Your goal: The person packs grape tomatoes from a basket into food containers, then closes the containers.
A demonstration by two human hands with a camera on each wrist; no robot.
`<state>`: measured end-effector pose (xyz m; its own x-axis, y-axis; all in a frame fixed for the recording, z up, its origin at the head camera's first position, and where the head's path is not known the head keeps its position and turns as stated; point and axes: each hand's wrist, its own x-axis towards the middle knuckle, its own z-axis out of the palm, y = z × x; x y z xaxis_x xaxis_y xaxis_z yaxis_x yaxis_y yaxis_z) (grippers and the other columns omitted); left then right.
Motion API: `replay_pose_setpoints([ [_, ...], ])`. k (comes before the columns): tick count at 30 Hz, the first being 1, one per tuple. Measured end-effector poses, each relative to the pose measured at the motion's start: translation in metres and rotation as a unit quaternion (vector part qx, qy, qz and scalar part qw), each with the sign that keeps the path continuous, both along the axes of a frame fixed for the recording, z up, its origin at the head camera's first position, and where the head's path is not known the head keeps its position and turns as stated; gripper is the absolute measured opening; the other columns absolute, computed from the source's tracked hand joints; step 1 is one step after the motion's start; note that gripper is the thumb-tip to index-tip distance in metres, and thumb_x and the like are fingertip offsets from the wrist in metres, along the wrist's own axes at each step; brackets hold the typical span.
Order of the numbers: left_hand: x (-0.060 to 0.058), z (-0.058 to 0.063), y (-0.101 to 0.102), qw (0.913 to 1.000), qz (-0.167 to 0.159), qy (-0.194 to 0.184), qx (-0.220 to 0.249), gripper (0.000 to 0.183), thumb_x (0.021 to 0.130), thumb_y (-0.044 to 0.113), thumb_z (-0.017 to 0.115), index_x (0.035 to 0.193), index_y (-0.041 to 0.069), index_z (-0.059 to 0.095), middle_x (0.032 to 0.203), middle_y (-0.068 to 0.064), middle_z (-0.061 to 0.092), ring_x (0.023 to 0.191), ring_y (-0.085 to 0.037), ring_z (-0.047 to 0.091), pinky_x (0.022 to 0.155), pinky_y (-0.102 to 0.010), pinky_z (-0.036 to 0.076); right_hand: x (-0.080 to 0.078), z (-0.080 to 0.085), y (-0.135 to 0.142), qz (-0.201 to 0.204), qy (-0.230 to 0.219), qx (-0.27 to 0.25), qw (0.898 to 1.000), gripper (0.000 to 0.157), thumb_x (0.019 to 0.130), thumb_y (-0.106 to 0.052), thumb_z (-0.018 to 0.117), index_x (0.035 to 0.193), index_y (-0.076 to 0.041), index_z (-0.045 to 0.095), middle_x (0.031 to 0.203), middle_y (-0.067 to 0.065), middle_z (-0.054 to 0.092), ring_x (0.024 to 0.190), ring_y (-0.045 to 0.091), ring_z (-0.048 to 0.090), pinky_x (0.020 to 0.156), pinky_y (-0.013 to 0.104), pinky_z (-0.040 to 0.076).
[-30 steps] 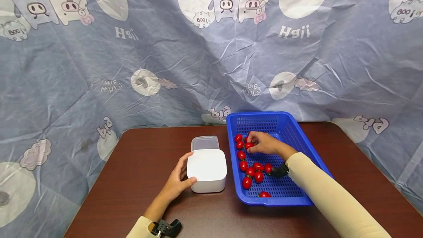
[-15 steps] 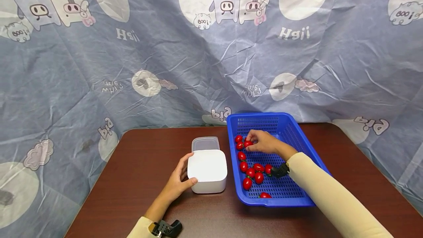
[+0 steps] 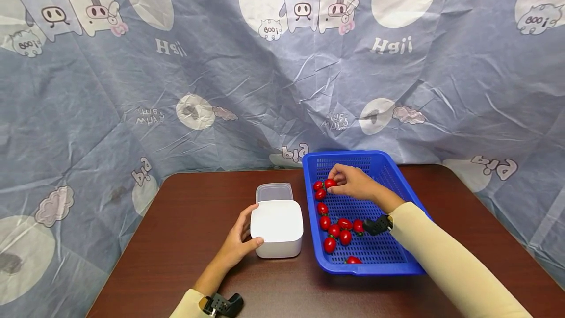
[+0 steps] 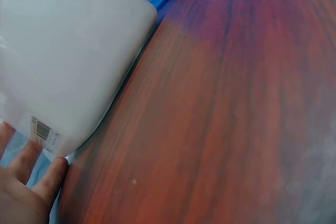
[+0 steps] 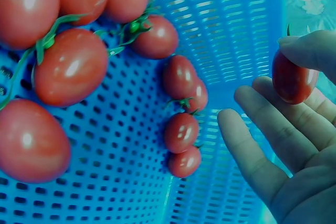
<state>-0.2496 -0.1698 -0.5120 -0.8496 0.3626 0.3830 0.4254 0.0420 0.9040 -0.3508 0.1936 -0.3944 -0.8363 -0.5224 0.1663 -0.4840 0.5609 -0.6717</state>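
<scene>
Blue-grey cloth [image 3: 247, 82] printed with cartoon pigs and pale circles is hanging in creases behind a dark reddish-brown table [image 3: 198, 195], where a person in cream sleeves [image 3: 446, 254] is working with both hands. On the right, a blue perforated basket [image 3: 364, 270] is holding scattered red tomatoes [image 3: 345, 237], several lining its left side, a cluster sitting nearer the middle and one lying close to the front wall. The person's right hand [image 3: 353, 183] is pinching a single tomato [image 3: 330, 183] between thumb and fingers at the basket's far left part; in the right wrist view, the thumb is resting on the red skin while the other fingers are spreading loosely apart. Just beside the basket, a white container [image 3: 276, 222] is standing on the table, its top too bright to show whether it is open. The left hand [image 3: 236, 244] is resting against the container's left side, fingers and thumb spread wide, the thumb touching the near corner and the index finger the far one. A barcode label [image 4: 44, 131] is showing near the fingertips. Behind the container, a clear, rounded plastic piece [image 3: 273, 192] is lying partly hidden. Black devices [image 3: 226, 304] are sitting at both wrists.
</scene>
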Motion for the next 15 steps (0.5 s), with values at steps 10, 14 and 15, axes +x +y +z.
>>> replay_pose_setpoints([
  [10, 0.000, 0.000, 0.000, 1.0000, -0.001, -0.003, -0.003, 0.080, 0.085, 0.012, 0.070, 0.151, 0.020, 0.025, 0.152, -0.013, 0.031, 0.134, -0.034, 0.038, 0.102, -0.043, 0.038, 0.014, 0.019, -0.014, 0.035, -0.003, -0.029, 0.999, 0.029, 0.081, -0.014, 0.077, 0.101, -0.005, 0.058, 0.095, 0.004, 0.070, 0.096, 0.021, 0.067, 0.086, 0.041, 0.052],
  [14, 0.000, 0.000, 0.000, 1.0000, 0.002, -0.005, -0.004, 0.080, 0.085, 0.015, 0.070, 0.151, 0.022, 0.026, 0.153, -0.011, 0.032, 0.135, -0.032, 0.037, 0.103, -0.041, 0.038, 0.020, 0.025, -0.024, 0.054, 0.010, -0.033, 0.998, 0.028, 0.082, -0.015, 0.077, 0.101, -0.007, 0.058, 0.094, 0.003, 0.070, 0.093, 0.019, 0.067, 0.085, 0.040, 0.052],
  [15, 0.000, 0.000, 0.000, 1.0000, 0.003, -0.006, -0.005, 0.080, 0.085, 0.016, 0.071, 0.151, 0.022, 0.026, 0.153, -0.010, 0.032, 0.135, -0.032, 0.037, 0.103, -0.041, 0.038, 0.022, 0.026, -0.026, 0.057, 0.015, -0.033, 0.998, 0.028, 0.082, -0.016, 0.077, 0.101, -0.007, 0.058, 0.093, 0.002, 0.070, 0.091, 0.018, 0.067, 0.083, 0.039, 0.053],
])
